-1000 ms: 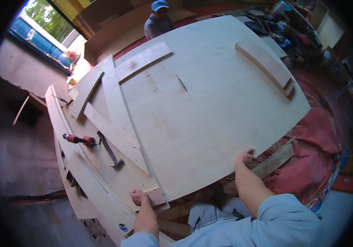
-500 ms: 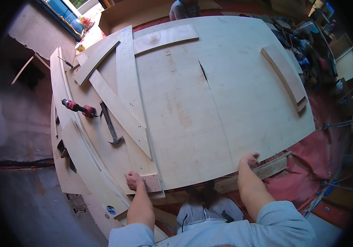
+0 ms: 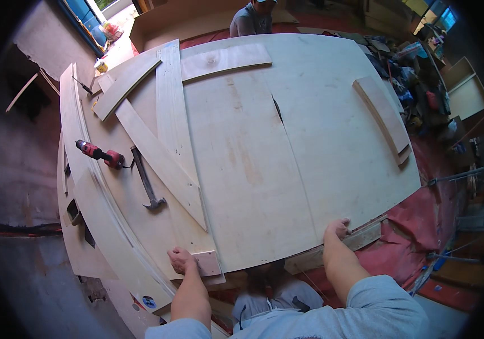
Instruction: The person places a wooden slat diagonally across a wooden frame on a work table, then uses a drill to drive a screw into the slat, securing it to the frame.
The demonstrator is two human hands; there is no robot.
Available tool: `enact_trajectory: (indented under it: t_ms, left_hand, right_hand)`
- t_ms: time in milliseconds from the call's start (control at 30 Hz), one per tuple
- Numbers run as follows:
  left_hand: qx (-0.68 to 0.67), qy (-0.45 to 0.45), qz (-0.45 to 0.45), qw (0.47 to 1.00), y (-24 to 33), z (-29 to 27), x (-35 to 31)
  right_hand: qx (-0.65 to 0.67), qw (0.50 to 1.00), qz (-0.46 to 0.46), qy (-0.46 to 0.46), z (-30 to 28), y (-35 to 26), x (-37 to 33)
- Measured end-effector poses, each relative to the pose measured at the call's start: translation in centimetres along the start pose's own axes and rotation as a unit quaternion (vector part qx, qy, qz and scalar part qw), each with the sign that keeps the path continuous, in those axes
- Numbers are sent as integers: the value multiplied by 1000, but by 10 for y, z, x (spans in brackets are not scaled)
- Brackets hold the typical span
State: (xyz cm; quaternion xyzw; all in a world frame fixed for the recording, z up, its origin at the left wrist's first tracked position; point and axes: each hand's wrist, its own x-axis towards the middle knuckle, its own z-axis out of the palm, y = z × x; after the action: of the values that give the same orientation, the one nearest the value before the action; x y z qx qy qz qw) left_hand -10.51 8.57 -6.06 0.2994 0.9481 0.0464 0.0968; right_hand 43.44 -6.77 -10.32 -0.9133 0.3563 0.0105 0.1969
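A large pale plywood sheet (image 3: pixel 253 186) spreads before me, with a dark slit near its middle and a thin line running from it toward me. My right hand (image 3: pixel 338 228) is closed over the sheet's near edge, its fingers partly hidden. My left hand (image 3: pixel 181 260) is curled at the left end of a small pinkish wooden block (image 3: pixel 208 264), which lies at the near left corner of the sheet. Beyond that hand are a claw hammer (image 3: pixel 145 178), a red and black cordless drill (image 3: pixel 99 153) and a diagonal wooden board (image 3: pixel 157 158).
Long wooden strips (image 3: pixel 109 220) run down the left side. Short boards lie at the far left, and a stacked pair of planks (image 3: pixel 383 120) at the right. A person (image 3: pixel 251 20) is at the far edge. Red sheeting (image 3: pixel 405 231) and a heap of clutter (image 3: pixel 403 76) are at the right.
The view has shifted slightly, so the sheet and tools appear lower and more to the left. The far person's head has come into view. Both hands keep their places.
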Motion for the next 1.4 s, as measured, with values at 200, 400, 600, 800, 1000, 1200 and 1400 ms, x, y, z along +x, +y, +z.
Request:
enact_trajectory:
  t_ms: [200, 400, 600, 800, 1000, 1200, 1400]
  left_hand:
    - [-8, -13, -14, 1000, -7, 2, 3]
    - [15, -17, -3, 1000, -4, 3, 6]
    - [5, -27, -4, 1000, -1, -7, 3]
    - [9, -34, -8, 999, 3, -6, 0]
    - [4, -20, -8, 1000, -5, -1, 3]
    - [3, -29, -6, 1000, 3, -6, 0]
    - [11, -1, 3, 1000, -1, 2, 1]
  right_hand:
    - [28, 999, -19, 17, 7, 5, 1]
    - [11, 1000, -26, -5, 25, 13, 26]
    - [-21, 995, -77, 52, 40, 16, 26]
    - [25, 999, -25, 42, 34, 15, 33]
    - [25, 1000, -15, -5, 7, 5, 6]
    - [-8, 999, -19, 27, 9, 5, 8]
    - [8, 1000, -8, -8, 6, 5, 11]
